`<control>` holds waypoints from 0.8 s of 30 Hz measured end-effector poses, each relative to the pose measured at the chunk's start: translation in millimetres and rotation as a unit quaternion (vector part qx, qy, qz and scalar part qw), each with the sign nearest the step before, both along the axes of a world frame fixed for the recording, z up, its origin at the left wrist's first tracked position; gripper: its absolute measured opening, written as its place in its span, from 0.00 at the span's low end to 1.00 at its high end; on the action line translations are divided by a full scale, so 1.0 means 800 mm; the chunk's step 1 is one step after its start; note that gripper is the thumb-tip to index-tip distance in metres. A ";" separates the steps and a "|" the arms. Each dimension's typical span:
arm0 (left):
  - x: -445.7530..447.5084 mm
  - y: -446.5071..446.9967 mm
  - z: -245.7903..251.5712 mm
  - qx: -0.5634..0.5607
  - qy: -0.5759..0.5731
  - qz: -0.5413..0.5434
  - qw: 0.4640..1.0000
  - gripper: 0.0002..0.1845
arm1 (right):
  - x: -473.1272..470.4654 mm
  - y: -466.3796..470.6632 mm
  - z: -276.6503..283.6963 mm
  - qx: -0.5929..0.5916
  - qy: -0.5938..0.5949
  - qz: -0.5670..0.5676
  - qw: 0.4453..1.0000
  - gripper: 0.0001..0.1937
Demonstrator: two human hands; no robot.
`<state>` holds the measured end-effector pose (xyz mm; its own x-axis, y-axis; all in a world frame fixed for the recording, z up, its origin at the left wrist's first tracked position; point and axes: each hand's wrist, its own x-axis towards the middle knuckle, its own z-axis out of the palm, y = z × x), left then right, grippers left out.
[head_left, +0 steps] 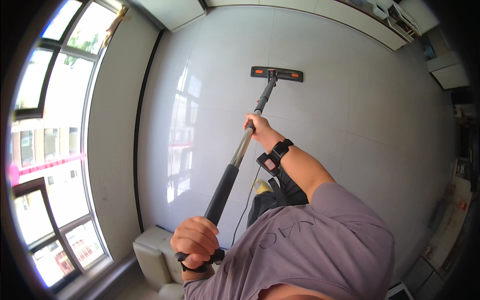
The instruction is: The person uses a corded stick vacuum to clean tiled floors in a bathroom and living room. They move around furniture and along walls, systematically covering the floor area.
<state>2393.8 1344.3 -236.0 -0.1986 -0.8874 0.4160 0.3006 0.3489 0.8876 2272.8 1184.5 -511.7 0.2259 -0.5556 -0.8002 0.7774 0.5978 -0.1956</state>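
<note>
A flat mop lies before me, its long pole running from lower left up to a dark rectangular mop head (pixel 285 74) with orange patches, flat on the floor. My left hand (pixel 197 240) is wrapped around the upper end of the dark grip (pixel 222 195). Farther down, my right hand (pixel 257 125) grasps the pole near a dark collar, below the bare metal tube (pixel 242 148). A black strap with a small device (pixel 269 164) sits on my right wrist. My left wrist bears a black strap too. The pole slants between both hands, and the fingers partly hide it.
Pale, glossy floor tiles (pixel 311 112) reflect the windows (pixel 71 112) on the left. A light leather sofa (pixel 152 258) stands at lower left. White cabinets (pixel 337 17) line the far side. A cable (pixel 245 210) hangs beside my leg, near a yellow slipper (pixel 262 186).
</note>
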 end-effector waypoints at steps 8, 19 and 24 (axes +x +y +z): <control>0.006 -0.134 -0.031 0.154 -0.211 0.320 0.911 0.15 | 0.026 -0.176 -0.042 -0.010 -0.043 -0.048 0.998 0.06; -0.019 -0.441 -0.046 0.069 -0.238 0.174 0.953 0.22 | -0.015 -0.465 -0.058 0.019 -0.074 -0.135 0.988 0.07; -0.020 -0.573 -0.073 0.066 -0.242 0.133 0.959 0.22 | -0.028 -0.590 -0.090 0.012 -0.093 -0.161 0.983 0.06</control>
